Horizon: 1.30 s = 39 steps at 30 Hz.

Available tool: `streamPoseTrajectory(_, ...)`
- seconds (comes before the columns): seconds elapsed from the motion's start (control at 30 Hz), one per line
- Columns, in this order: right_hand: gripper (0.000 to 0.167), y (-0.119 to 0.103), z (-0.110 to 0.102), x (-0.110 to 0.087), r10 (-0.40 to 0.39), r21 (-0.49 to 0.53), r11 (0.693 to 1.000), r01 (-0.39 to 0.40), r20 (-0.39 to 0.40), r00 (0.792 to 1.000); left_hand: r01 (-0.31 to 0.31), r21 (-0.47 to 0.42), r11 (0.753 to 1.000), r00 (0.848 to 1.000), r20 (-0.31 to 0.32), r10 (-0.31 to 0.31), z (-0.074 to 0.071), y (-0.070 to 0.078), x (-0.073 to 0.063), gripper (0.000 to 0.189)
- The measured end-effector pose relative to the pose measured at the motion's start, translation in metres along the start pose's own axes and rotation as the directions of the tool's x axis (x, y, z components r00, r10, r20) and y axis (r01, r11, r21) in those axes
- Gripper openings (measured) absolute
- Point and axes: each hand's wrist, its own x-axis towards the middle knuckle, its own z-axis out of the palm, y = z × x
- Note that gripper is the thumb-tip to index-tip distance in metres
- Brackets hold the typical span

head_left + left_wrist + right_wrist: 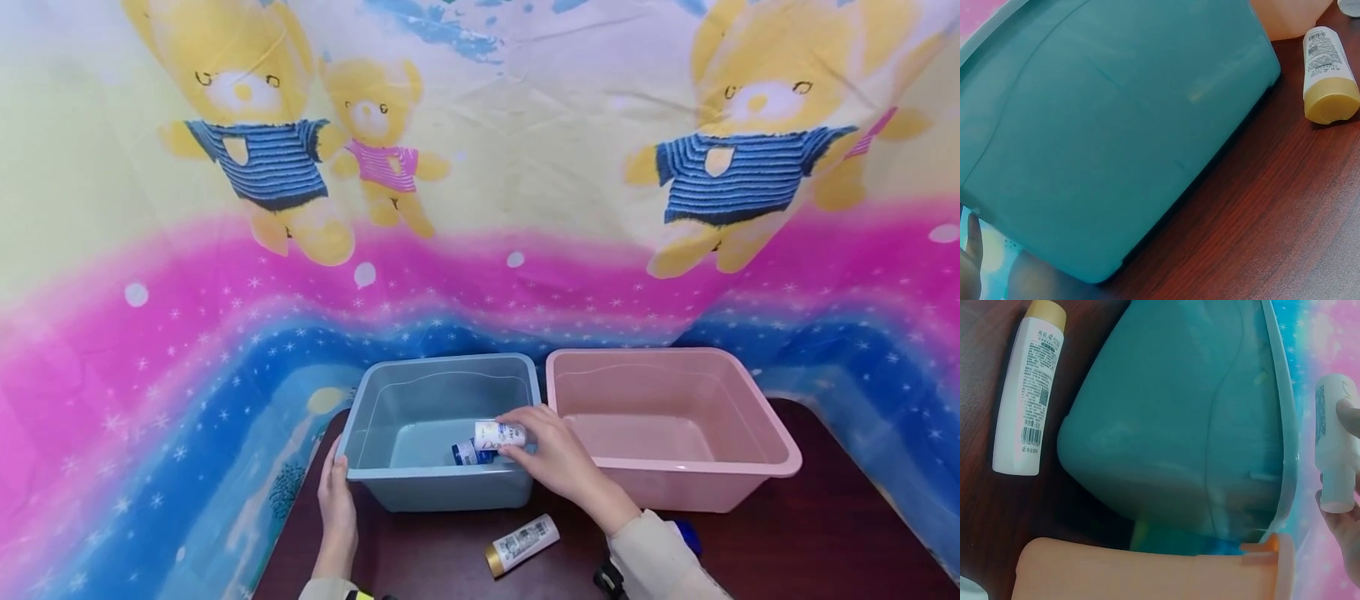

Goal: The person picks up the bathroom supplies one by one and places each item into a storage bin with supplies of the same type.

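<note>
My right hand [551,454] pinches a small white bottle with blue print [498,435], held tilted over the inside of the blue-grey bin [442,492]. In the right wrist view the same white bottle [1335,437] shows between thumb and fingers. Inside the bin, partly behind the held bottle, lies a blue container with a pale label [467,453]. My left hand [337,504] rests against the bin's left side near the front corner, fingers extended. Only part of the left hand [971,262] shows in the left wrist view.
A pink bin [667,487] stands right of the blue-grey one. In front lies a white bottle with a gold cap [522,544] on the dark wooden table [832,533]. A blue object [687,536] is partly hidden by my right sleeve. A bear-print cloth [517,292] hangs behind.
</note>
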Motion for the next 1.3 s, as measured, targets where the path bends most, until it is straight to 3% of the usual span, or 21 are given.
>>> streamPoseTrajectory(0.17,0.04,0.001,0.005,0.002,-0.001,0.005,1.0,0.001,0.014,1.0,-0.021,-0.024,0.999,1.0,0.009,0.021,0.001,-0.003,-0.001,0.063)
streamPoseTrajectory(0.4,0.038,-0.002,0.016,0.004,0.037,0.034,0.999,-0.04,0.067,0.997,0.006,-0.021,1.0,1.0,-0.002,-0.006,-0.001,0.005,-0.003,0.064)
streamPoseTrajectory(0.47,0.038,-0.004,0.018,0.004,0.058,0.035,0.998,-0.061,0.083,0.995,0.001,-0.02,1.0,1.0,-0.006,-0.001,-0.002,-0.001,0.0,0.065)
streamPoseTrajectory(1.0,0.037,-0.002,0.031,0.011,0.052,0.029,0.998,-0.058,0.176,0.983,-0.048,-0.051,0.998,0.999,-0.022,0.047,-0.001,-0.006,0.0,0.06)
streamPoseTrajectory(1.3,0.037,-0.001,0.035,0.01,0.081,-0.021,0.997,-0.078,0.233,0.969,-0.02,-0.038,0.999,1.0,-0.018,0.019,-0.003,-0.008,0.003,0.06)
